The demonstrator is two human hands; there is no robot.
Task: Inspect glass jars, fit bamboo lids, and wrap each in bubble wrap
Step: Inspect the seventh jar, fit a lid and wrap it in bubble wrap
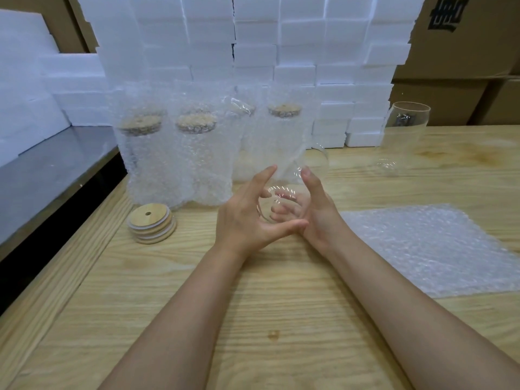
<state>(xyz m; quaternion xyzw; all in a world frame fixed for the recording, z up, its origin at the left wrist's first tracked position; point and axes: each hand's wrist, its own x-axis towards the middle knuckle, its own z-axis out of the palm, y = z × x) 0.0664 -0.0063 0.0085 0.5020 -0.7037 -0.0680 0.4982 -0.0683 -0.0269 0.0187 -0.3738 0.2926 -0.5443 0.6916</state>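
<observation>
Now left hand [242, 220] and right hand [318, 218] clamp curled fingers [264, 177] round a clear cylindrical glass jar [282, 194], base facing the person, mouth tilted away.

The left hand [242, 220] and right hand [320, 220] grip a clear glass jar [292, 178], their far fingers blurred behind its glass. Upper right, the top edge cuts a brown cardboard box [461, 52] and its black print [447, 15]. A flat bubble-wrap sheet [439, 249] runs off the right edge.
</observation>
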